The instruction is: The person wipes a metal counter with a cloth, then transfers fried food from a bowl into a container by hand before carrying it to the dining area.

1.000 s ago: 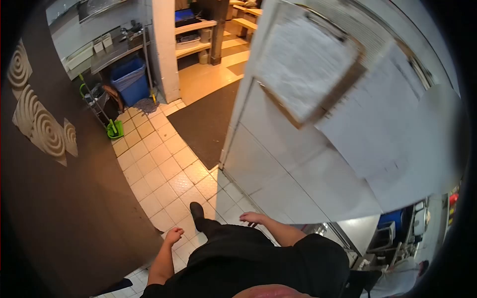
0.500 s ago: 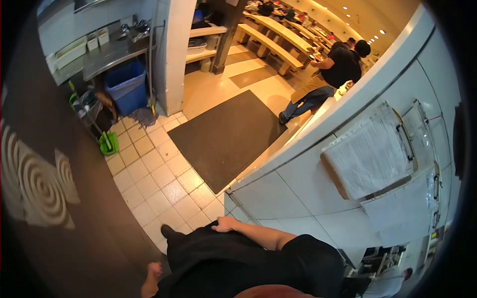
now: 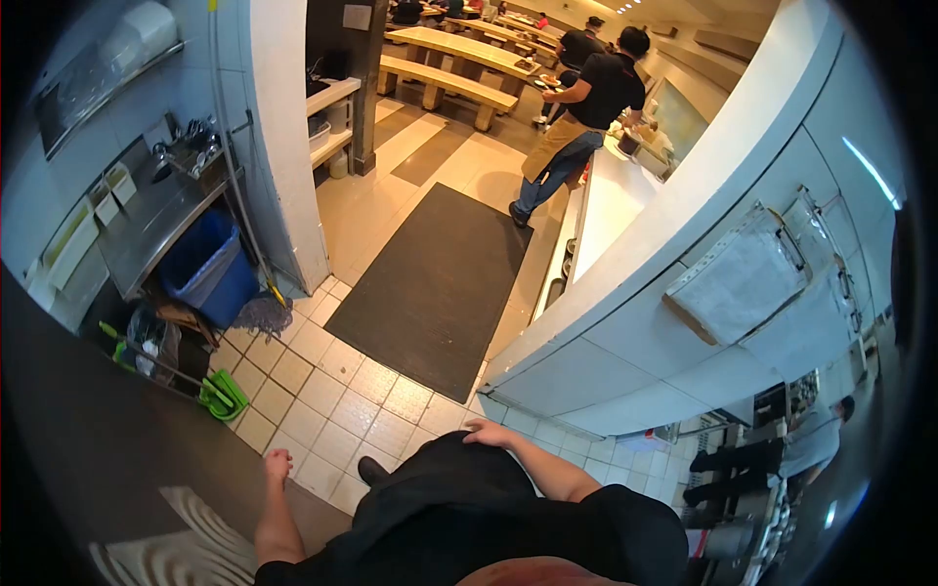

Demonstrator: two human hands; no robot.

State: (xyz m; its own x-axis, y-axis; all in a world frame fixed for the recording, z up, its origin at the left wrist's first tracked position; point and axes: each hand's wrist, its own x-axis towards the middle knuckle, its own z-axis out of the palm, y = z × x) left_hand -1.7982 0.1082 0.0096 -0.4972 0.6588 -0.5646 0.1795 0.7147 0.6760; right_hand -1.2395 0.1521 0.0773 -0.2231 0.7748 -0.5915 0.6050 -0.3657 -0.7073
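My left hand (image 3: 279, 465) hangs out at my left side above the tiled floor (image 3: 332, 410), its fingers curled with nothing visible in them. At the front of my black apron (image 3: 459, 479) is my right hand (image 3: 486, 433), fingers loosely stretched and holding nothing, fingertips right by the cloth. One dark shoe (image 3: 370, 471) shows below the apron. Ahead on the floor lies a dark mat (image 3: 425, 293).
A blue bin (image 3: 210, 269), a mop (image 3: 264, 313) and a green dustpan (image 3: 224, 395) stand left. Clipboards (image 3: 740, 277) hang on the right wall. A person (image 3: 586, 103) stands by a white counter (image 3: 616, 190); another (image 3: 806, 444) is lower right. Beyond are wooden tables (image 3: 464, 49).
My view has moved nearer the doorway and shows more of the counter. My left hand has swung forward and up. The right hand's fingers have loosened from the apron.
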